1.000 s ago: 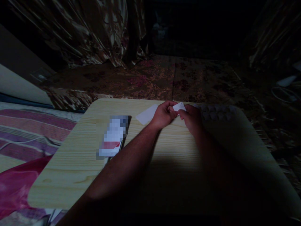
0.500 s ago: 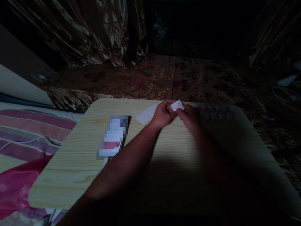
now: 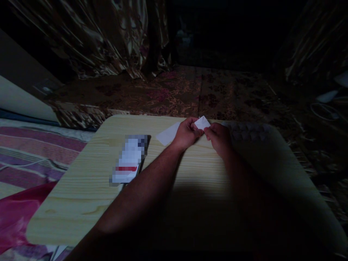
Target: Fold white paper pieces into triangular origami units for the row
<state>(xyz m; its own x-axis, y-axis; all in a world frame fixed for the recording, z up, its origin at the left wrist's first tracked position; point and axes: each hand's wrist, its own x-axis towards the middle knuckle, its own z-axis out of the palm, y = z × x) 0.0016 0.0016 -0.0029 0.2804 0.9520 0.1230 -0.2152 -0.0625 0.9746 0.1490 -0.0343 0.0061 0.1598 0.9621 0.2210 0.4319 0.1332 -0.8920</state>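
A small folded piece of white paper (image 3: 202,122) is held up near the far edge of the wooden table, with crease lines showing on its face. My left hand (image 3: 187,133) grips its left side and lower edge, fingers closed. On the other side my right hand (image 3: 219,137) pinches the lower right corner between thumb and fingers. Beside my left wrist a flat white sheet of paper (image 3: 167,134) lies on the table, partly covered by that hand. Past my right hand, rows of small folded pieces (image 3: 248,131) sit in dim shadow.
A phone-like device with a blurred screen (image 3: 129,159) lies on the left of the light wooden table (image 3: 78,195). Striped bedding (image 3: 40,145) and a pink cloth (image 3: 24,217) are at the left. Patterned fabric and curtains (image 3: 122,36) stand behind. A white cable (image 3: 323,110) is at the right.
The folded paper has turned slightly in my fingers and its corner now points differently. Both hands keep hold of it. The whole view has shifted a little.
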